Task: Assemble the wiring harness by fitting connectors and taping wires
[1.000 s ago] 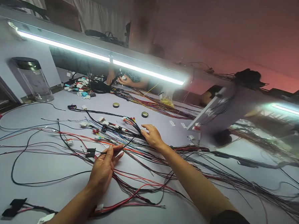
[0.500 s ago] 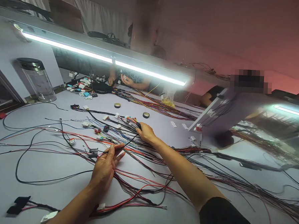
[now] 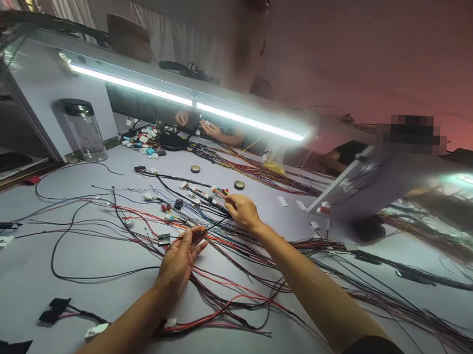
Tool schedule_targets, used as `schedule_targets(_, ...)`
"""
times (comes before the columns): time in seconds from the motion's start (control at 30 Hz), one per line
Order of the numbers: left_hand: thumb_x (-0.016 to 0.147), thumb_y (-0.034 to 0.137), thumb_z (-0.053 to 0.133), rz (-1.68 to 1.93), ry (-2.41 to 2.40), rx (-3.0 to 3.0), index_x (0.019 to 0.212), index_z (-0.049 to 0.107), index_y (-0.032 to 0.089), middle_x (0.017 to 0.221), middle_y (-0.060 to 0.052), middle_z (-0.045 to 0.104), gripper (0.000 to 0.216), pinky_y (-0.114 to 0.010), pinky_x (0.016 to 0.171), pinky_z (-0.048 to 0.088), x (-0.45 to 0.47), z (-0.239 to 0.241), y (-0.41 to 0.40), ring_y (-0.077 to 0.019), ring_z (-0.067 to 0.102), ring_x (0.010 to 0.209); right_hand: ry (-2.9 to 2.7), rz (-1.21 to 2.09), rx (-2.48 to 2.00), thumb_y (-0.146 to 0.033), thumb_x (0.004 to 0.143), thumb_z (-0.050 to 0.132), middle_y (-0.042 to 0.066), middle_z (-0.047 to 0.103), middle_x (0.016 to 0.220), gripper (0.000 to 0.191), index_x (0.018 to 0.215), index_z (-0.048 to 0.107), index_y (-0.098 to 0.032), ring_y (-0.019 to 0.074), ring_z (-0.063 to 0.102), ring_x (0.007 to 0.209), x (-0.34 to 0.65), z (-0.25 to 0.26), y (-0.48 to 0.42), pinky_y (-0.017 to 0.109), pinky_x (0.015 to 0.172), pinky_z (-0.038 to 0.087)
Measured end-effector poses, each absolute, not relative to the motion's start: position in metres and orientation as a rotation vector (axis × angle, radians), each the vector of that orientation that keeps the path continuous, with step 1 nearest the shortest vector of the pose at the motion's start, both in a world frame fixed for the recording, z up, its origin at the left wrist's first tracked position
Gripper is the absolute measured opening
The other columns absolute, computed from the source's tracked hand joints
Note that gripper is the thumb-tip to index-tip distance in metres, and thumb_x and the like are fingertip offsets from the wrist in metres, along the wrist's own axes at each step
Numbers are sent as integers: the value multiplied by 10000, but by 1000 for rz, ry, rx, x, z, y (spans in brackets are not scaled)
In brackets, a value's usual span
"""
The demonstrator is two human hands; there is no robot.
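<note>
Counting clock directions from the left hand (image 3: 181, 253), with 12 straight ahead, the nearest things on the pale table (image 3: 18, 287) are a white connector (image 3: 96, 331) between 7 and 8 o'clock, a black two-part connector (image 3: 55, 311) at 8, and a bundle of red and dark wires (image 3: 217, 328) at 5.

The left hand pinches a black strand (image 3: 215, 226) narrowly between thumb and fingers, the strand running toward 2 o'clock. A small black connector (image 3: 164, 240) lies just beside that hand, at 10.

At 2 o'clock the right hand (image 3: 242, 211) closes its fingers over a wire branch (image 3: 221, 193), whose coloured ends show past the fingertips; its underside is hidden.

Beyond the hands, a black tape roll (image 3: 239, 185) lies at 1 o'clock and a second tape roll (image 3: 195, 169) at 12. Farther off, a heap of connectors (image 3: 146, 136) sits at 11, a lidded glass jar (image 3: 86, 132) stands between 10 and 11, and a co-worker's hand (image 3: 210, 129) shows near 12, below a light tube (image 3: 249, 120).
</note>
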State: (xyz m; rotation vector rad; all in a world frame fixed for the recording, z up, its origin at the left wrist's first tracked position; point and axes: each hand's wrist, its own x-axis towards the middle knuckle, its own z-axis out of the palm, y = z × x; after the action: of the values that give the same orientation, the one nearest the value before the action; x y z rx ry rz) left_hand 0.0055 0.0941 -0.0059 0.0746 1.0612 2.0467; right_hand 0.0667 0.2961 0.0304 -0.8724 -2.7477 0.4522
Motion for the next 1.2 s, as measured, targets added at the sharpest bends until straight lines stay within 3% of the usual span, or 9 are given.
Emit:
schedule_targets(0.3,850,406,649,2069,1040,95,917,715,148,1106,-126,700,274,-389,947,490,4,-11,94,-265,612,1132,-2888,502,-736,-314,862,586,90,683,1106,209,1012,704,-229,259,583,1056,30,12,275,440,939,319)
schedule_targets(0.47,899,366,590,2063,1036,80,939,707,144,1123,-133,693,254,-385,942,496,4,-11,94,-255,624,1114,-2848,646,-772,-252,826,603,33,710,862,88,799,679,-219,219,610,894,26,9,287,430,918,322)
schedule_targets(0.73,949,295,508,2075,1049,2,1075,656,161,1186,-143,662,236,-382,929,513,6,-1,96,-234,654,1062,-2611,916,-500,-344,923,444,40,674,888,245,935,622,-176,172,597,844,42,4,310,319,846,422)
schedule_targets(0.93,960,267,479,2184,970,-54,1130,598,209,1318,-122,592,215,-383,935,510,-3,0,97,-219,632,1104,-2606,1035,-172,-381,887,552,45,677,829,230,852,658,-180,157,601,763,63,4,300,275,762,454)
schedule_targets(1.1,972,234,439,2246,916,-137,1095,599,225,1205,-92,661,202,-378,955,485,-13,3,97,-185,639,1085,-2724,925,121,-340,917,553,51,715,839,212,878,703,-195,155,623,744,71,7,288,285,774,451)
schedule_targets(1.2,972,235,440,2257,906,-95,1066,615,213,1033,-69,709,200,-353,943,485,-16,5,97,-171,660,1028,-2778,876,-39,-316,911,571,33,727,887,175,925,716,-220,157,638,821,75,11,288,281,830,448)
